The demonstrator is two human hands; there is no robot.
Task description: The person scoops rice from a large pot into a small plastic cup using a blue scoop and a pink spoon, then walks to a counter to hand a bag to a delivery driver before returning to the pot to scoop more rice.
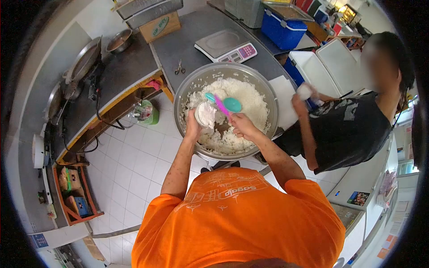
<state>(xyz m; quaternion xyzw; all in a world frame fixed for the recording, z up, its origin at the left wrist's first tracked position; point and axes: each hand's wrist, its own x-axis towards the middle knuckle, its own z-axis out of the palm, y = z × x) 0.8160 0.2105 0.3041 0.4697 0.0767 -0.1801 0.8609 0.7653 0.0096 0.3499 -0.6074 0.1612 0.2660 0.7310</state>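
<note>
My left hand (193, 127) is wrapped round a small white cup (205, 115) with white rice at its mouth. In my right hand (243, 126) is a pink-purple utensil (220, 105), perhaps a spatula, angled towards the cup. Below both hands is a wide metal pot (179, 96) holding loose white rice (254, 105). A teal scoop (232, 105) lies on the rice, partly behind the pink-purple utensil. Near the pot's middle, some of its brown bottom shows through the rice.
A digital scale (241, 52) and scissors (179, 67) lie on the dark table (172, 42) beyond the pot. To the right, a person (344, 129) holds a white object (304, 92) near an open cooler (308, 67). A green bucket (153, 114) stands on the floor.
</note>
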